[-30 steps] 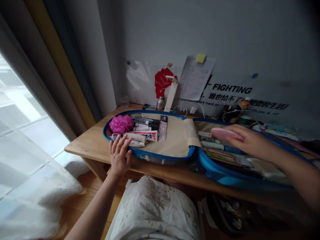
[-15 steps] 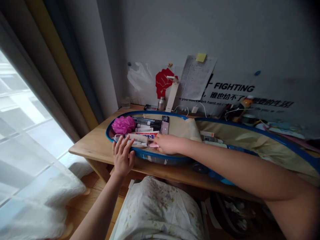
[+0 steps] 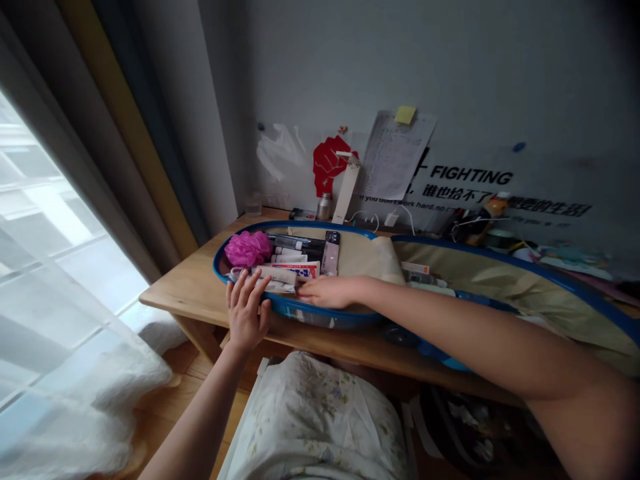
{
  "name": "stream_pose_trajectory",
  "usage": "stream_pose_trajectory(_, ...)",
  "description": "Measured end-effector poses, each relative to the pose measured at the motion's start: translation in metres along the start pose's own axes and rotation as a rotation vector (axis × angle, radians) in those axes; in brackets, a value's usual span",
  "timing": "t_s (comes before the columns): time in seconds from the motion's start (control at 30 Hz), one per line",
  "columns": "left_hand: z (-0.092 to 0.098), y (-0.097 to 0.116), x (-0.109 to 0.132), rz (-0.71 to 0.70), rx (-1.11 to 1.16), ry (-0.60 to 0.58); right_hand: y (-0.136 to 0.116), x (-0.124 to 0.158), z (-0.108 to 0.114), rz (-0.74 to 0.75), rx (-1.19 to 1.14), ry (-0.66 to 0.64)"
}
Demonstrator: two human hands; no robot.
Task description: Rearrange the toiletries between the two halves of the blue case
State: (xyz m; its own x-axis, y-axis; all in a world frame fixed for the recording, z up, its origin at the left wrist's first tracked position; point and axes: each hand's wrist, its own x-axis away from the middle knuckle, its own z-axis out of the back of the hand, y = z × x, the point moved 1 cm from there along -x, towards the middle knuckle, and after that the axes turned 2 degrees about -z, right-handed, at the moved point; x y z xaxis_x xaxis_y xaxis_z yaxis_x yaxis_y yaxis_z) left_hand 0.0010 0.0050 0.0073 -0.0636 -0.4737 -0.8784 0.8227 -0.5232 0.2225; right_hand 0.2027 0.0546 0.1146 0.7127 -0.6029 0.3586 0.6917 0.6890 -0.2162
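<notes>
Hands at the blue-rimmed, beige-lined oval case, mid-frame.
Left hand, fingers spread, rests at its rim; the right hand, grip hidden, should work gently beside the red-and-white printed tube.

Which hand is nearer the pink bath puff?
Left. The left hand rests on the suitcase's blue rim, just in front of the pink bath puff; the right hand is inside the same half, farther away to the puff's right.

Past our left fingers we see a ruffled mesh puff; right of them, matt, cloth-like lining; left, smooth wood table.
</notes>
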Motion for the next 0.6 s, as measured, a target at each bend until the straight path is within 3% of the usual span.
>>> stream_pose_trajectory(0.23, 0.001, 0.000, -0.001, -0.023, -0.010, 0.018, -0.006, -0.020, -0.006, -0.137, -0.052, 0.097)
stream_pose_trajectory(0.37, 0.000, -0.002, 0.001, -0.011, 0.000, 0.006, -0.005, -0.017, 0.002, -0.191, -0.119, 0.137)
stream_pose_trajectory(0.47, 0.000, -0.003, 0.002, 0.001, 0.003, -0.004, 0.007, 0.000, 0.020, -0.220, -0.182, 0.192)
stream_pose_trajectory(0.6, 0.000, -0.003, 0.002, -0.016, -0.002, 0.006, 0.040, 0.047, 0.049, -0.288, -0.255, 0.370)
